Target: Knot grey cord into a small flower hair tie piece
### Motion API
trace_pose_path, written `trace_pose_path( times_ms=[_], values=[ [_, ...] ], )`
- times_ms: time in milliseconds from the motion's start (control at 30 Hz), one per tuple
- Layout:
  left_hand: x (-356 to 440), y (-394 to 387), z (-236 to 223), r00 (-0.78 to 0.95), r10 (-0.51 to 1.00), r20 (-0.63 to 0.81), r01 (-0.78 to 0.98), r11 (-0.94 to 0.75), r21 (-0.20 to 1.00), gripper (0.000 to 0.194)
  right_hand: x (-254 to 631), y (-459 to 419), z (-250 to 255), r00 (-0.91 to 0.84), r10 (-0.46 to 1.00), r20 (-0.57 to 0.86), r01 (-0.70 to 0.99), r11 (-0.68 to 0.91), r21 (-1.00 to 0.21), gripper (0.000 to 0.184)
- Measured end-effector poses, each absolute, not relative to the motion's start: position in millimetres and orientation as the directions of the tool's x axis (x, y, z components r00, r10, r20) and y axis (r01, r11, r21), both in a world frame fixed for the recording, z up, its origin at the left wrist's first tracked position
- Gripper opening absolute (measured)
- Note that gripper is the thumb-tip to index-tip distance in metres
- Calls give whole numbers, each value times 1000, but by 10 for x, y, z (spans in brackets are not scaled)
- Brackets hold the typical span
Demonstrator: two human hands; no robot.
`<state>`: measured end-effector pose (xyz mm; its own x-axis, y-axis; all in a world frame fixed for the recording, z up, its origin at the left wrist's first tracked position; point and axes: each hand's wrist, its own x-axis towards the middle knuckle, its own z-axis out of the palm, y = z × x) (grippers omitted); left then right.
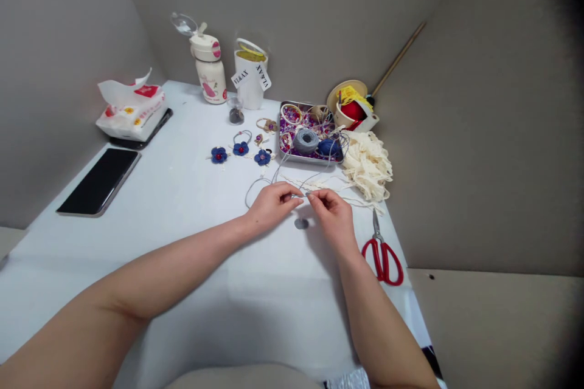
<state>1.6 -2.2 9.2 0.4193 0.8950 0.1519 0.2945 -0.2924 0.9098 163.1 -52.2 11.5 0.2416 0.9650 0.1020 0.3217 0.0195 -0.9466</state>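
Observation:
My left hand and my right hand meet over the white table, both pinched on a thin grey cord stretched between their fingertips. The cord loops back toward a metal tray that holds a grey yarn ball, a blue yarn ball and beads. A small grey disc lies on the table just below my fingers. Three blue yarn flowers sit left of the tray.
Red-handled scissors lie near the right table edge. A cream lace pile sits beside the tray, a bowl with red and yellow thread behind it. A bottle, white cup, tissue pack and dark phone stand left.

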Motion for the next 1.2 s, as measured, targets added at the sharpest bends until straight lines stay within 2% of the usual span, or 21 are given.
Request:
trace_pose_path(
  times_ms=[167,333,467,633,733,833,967,1067,1200],
  values=[
    [-2,-10,118,456,868,197,336,-373,865,14,1672,-520,125,172,979,111,409,31,-912,18],
    [-11,1,96,484,841,242,379,-451,808,13,1703,-524,134,58,976,209,592,135,-794,14],
    [-19,14,61,542,806,239,428,-509,747,13,1710,-531,157,-70,961,267,739,230,-633,11],
    [-24,5,40,599,765,235,491,-583,647,13,1682,-558,209,-213,946,245,899,288,-331,12],
    [-25,-2,31,624,743,240,483,-609,629,13,1670,-571,220,-238,941,238,921,297,-251,12],
    [-20,-4,44,600,756,264,438,-586,682,13,1670,-573,221,-194,943,269,893,284,-350,12],
    [0,-8,100,441,869,224,294,-376,879,11,1665,-567,218,52,938,342,707,207,-676,13],
    [16,-18,140,339,928,156,180,-227,957,12,1638,-559,191,168,945,281,527,155,-835,15],
    [33,-44,159,321,940,117,112,-160,981,13,1581,-548,131,237,960,148,305,71,-950,16]
  ],
)
